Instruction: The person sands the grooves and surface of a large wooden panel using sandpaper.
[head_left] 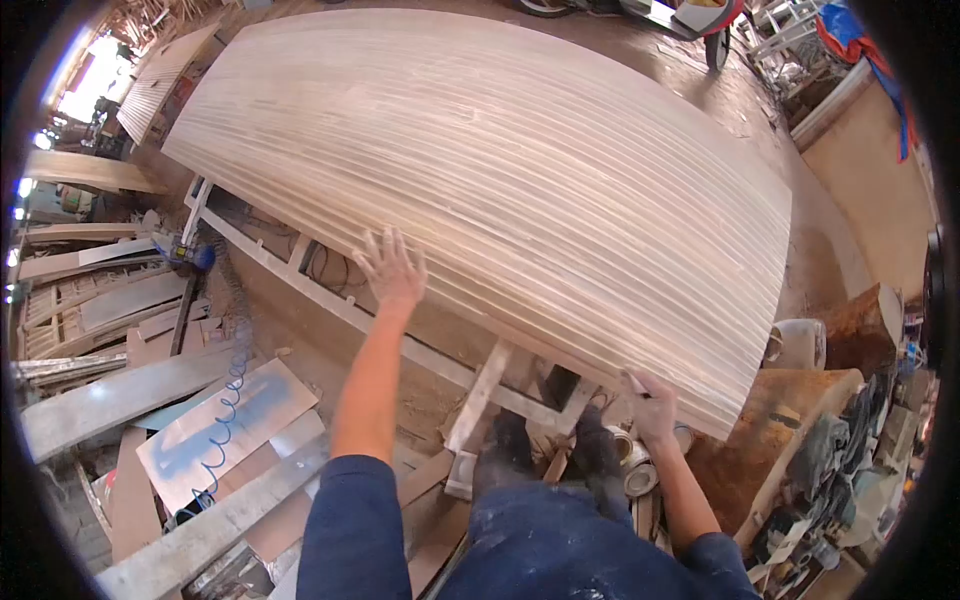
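Observation:
A large pale wooden panel (470, 170) with long parallel grooves or strips fills the middle of the head view. My left hand (393, 268) is open, fingers spread, at the panel's near edge; whether the palm presses on the wood cannot be told. Farther right along the same edge, my right hand (652, 405) is closed at the panel's near right corner. Its fingers curl out of sight, so what they grip is hidden. Under the panel runs a light-coloured support frame (480, 395), partly covered by it.
Offcut boards (190, 430) and a coiled blue hose (232, 385) lie to my left. Thick wood slabs (800, 400) and cans (638, 470) crowd my right side. A motorbike's wheel (717, 50) stands beyond the panel. A leaning board (865, 170) is at far right.

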